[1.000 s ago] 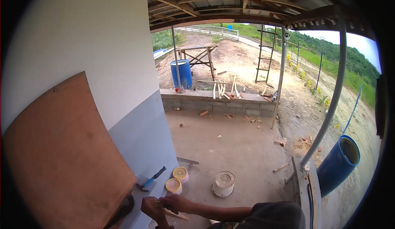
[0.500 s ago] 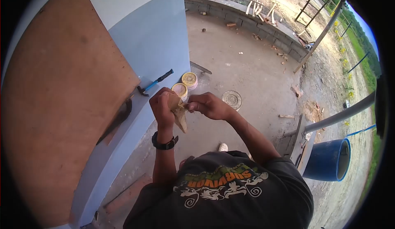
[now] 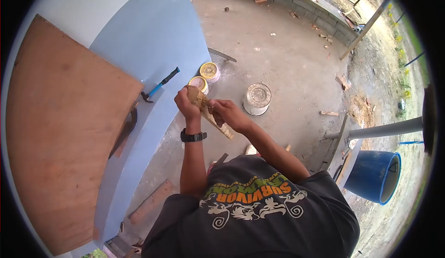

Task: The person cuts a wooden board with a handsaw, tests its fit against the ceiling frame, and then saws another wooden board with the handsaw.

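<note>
A crumpled tan packet (image 3: 198, 97) is held up in front of my chest. My left hand (image 3: 186, 106), with a black watch at the wrist, is closed round its left side. At its right edge, the fingers of my right hand (image 3: 223, 112) are pinched together on it. Whether they also hold something small is too fine to tell. A pale, narrow strip (image 3: 222, 128) slants down from below the packet, between my forearms. Left of my hands, a blue-handled hammer (image 3: 161, 84) lies on the ledge by the wall.
Two yellow-rimmed tubs (image 3: 209, 72) stand beyond my left hand. An upturned whitish bucket (image 3: 257, 98) is on the concrete floor (image 3: 287, 68). A brown board (image 3: 69, 133) leans at the left. A blue barrel (image 3: 373, 176) lies tilted at the right, past a low wall.
The view has tilted down, bringing my torso and forearms into sight. My hands have come higher in the picture, and the tan packet now shows between them.
</note>
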Tool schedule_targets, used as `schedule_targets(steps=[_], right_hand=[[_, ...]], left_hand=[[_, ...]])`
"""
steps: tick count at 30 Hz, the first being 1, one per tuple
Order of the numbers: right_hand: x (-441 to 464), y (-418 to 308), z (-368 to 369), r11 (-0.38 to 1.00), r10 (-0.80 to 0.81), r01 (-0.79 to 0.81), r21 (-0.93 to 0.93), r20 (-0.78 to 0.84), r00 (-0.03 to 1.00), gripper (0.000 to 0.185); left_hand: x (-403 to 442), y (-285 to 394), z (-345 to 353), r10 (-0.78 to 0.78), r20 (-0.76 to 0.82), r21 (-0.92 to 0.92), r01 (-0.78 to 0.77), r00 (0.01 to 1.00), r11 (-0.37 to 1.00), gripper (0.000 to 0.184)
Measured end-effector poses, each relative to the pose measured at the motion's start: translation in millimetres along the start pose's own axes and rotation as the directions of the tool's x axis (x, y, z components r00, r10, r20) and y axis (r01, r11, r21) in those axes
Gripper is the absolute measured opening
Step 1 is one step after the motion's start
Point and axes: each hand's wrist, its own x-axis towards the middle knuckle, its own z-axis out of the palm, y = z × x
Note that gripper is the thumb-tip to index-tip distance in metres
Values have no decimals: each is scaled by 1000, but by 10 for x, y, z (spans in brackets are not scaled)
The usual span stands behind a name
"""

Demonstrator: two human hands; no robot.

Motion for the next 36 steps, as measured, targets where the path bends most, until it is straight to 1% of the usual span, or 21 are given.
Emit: schedule_targets(steps=[1,2,3,5,7,9,12,13,14,15,17,19,21,23,26,27,29,30,32,35,36], right_hand=[[67,5,-223,968,-5,4,-249,-4,1000,42],[152,62,-457,936,46,-33,-349,28,999,42],[210,109,-585,938,59,-47,-342,25,998,42],[246,267,-811,918,180,-164,-361,10,984,43],[399,613,-1083,918,228,-192,-348,63,972,42],[558,982,-1198,835,386,-367,-410,-38,922,39],[607,1947,-1326,866,367,-375,-332,-89,926,33],[544,2342,-1402,884,351,-372,-283,-123,928,31],[488,2648,-1380,886,367,-390,-252,-133,921,31],[509,2895,-1393,883,375,-408,-232,-175,911,30],[466,3373,-1409,878,407,-447,-170,-225,885,29],[394,3666,-1460,877,284,-375,-300,-307,908,25],[314,3696,-1420,890,366,-432,-146,-338,867,24],[377,3746,-1504,884,431,-467,-14,-364,826,24],[604,3998,-1473,809,163,-256,-530,-216,963,27],[682,4063,-1461,730,79,-163,-663,-155,985,29],[828,3534,-1434,777,492,-549,-308,-246,835,35],[896,3598,-1419,779,490,-548,-305,-249,835,35],[1055,3844,-1424,756,54,-242,-608,-310,949,39],[1429,3591,-1445,747,178,-299,-593,-256,950,39],[1549,3613,-1443,801,91,-207,-562,-227,970,38]], left_hand=[[-60,-105,76,-27,9,73,26,1000,997,41],[-139,-210,134,-106,24,18,106,994,994,43],[-195,-301,147,-120,20,26,119,993,993,43],[-382,-477,140,-250,176,6,253,952,967,39],[-587,-753,166,-316,173,22,317,933,948,38],[-698,-1105,110,-378,180,56,374,908,926,38],[-877,-1638,-82,-455,160,174,428,876,887,37],[-1038,-1841,-145,-499,65,504,403,864,764,37],[-1180,-1951,-251,-493,-29,764,337,870,551,39],[-1241,-2081,-278,-506,-19,776,332,862,537,39],[-1429,-2295,-408,-548,-115,848,369,829,380,43],[-1531,-2622,-467,-574,-96,874,344,813,342,39],[-1601,-2827,-588,-595,-86,895,324,799,306,36],[-1580,-3000,-570,-572,-161,959,266,804,103,32],[-1337,-2883,-396,-577,-239,959,285,781,-11,31],[-1266,-2850,-363,-584,-240,960,280,776,-23,31],[-1102,-2858,-270,-576,-231,961,277,784,-9,32],[-1037,-2881,-247,-552,-238,959,284,799,-2,32],[-851,-3019,-248,-537,-238,954,300,810,29,32],[-540,-3180,-436,-559,-229,947,314,797,60,32],[-313,-3288,-430,-590,-184,951,295,787,97,32]])
